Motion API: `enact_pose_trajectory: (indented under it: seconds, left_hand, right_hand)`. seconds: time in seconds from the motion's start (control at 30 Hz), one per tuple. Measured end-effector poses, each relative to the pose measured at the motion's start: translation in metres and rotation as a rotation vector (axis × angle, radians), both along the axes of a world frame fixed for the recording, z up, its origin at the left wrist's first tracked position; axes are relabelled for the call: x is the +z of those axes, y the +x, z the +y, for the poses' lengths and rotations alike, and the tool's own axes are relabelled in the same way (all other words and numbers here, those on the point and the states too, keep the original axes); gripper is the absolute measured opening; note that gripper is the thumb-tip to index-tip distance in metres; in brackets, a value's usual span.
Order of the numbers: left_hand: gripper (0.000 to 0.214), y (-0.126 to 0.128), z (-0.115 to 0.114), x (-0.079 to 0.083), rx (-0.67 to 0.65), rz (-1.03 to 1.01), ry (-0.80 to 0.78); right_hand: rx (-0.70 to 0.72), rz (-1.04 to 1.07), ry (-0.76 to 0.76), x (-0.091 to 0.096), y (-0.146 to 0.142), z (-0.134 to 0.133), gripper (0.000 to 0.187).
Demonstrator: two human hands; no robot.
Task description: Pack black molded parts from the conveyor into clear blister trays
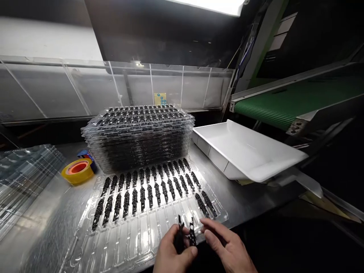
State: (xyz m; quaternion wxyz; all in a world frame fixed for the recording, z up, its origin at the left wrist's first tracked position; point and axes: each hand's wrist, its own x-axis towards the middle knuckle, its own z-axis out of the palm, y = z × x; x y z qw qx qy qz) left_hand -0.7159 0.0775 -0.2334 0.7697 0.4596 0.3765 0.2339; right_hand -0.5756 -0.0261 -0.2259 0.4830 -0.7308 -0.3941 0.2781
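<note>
A clear plastic tray (93,231) lies on the metal table in front of me. Its two far rows hold several small black parts (148,189), and two more sit at the right end of the third row. My left hand (172,252) is closed round a few black parts (185,233) held upright over the tray's near edge. My right hand (224,244) sits just right of them, fingers slightly curled and apart, its fingertips close to the held parts.
A tall stack of filled clear trays (139,138) stands behind the working tray. A yellow tape roll (77,170) lies to the left, beside empty clear trays (22,178). A white bin (244,149) sits right, under a green conveyor (295,100).
</note>
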Motion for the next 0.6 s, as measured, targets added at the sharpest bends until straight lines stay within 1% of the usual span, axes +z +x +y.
enact_pose_trajectory:
  seconds: [0.07,0.13,0.2,0.23,0.27,0.3,0.33,0.37,0.43,0.47,0.5,0.53,0.6]
  left_hand:
    - [0.036,0.003,0.000,0.001,-0.160,-0.027,0.039]
    - [0.035,0.003,0.003,0.005,-0.253,-0.070,0.038]
    - [0.039,0.002,0.009,0.009,-0.319,-0.109,0.001]
    - [0.041,0.001,0.012,0.012,-0.346,-0.126,-0.021]
    - [0.042,0.000,0.015,0.014,-0.347,-0.128,-0.042]
    - [0.042,0.000,0.019,0.017,-0.312,-0.108,-0.061]
    - [0.042,-0.001,0.023,0.019,-0.241,-0.071,-0.074]
    - [0.041,-0.002,0.027,0.022,-0.144,-0.021,-0.077]
    - [0.042,-0.005,0.034,0.025,0.054,0.081,-0.088]
    - [0.044,-0.007,0.037,0.026,0.122,0.115,-0.102]
    - [0.048,-0.009,0.040,0.026,0.169,0.128,-0.111]
    - [0.052,-0.012,0.042,0.026,0.199,0.127,-0.119]
    - [0.056,-0.017,0.044,0.023,0.223,0.103,-0.136]
  right_hand:
    - [0.039,0.300,-0.012,0.004,-0.007,0.001,0.034]
    - [0.022,0.466,0.037,0.011,-0.009,0.005,0.029]
    - [0.036,0.534,0.099,0.019,-0.006,0.009,0.030]
    - [0.077,0.529,0.109,0.023,-0.003,0.010,0.031]
    - [0.123,0.497,0.103,0.027,0.000,0.012,0.029]
    - [0.139,0.440,0.087,0.030,0.005,0.014,0.026]
    - [0.108,0.369,0.066,0.032,0.009,0.016,0.022]
    - [0.020,0.287,0.055,0.032,0.014,0.019,0.022]
    - [-0.246,0.118,0.073,0.027,0.022,0.026,0.028]
    - [-0.354,0.039,0.084,0.022,0.025,0.031,0.031]
    - [-0.411,-0.044,0.087,0.017,0.027,0.035,0.032]
    - [-0.423,-0.130,0.084,0.011,0.027,0.039,0.030]
    - [-0.385,-0.313,0.060,0.003,0.024,0.044,0.024]
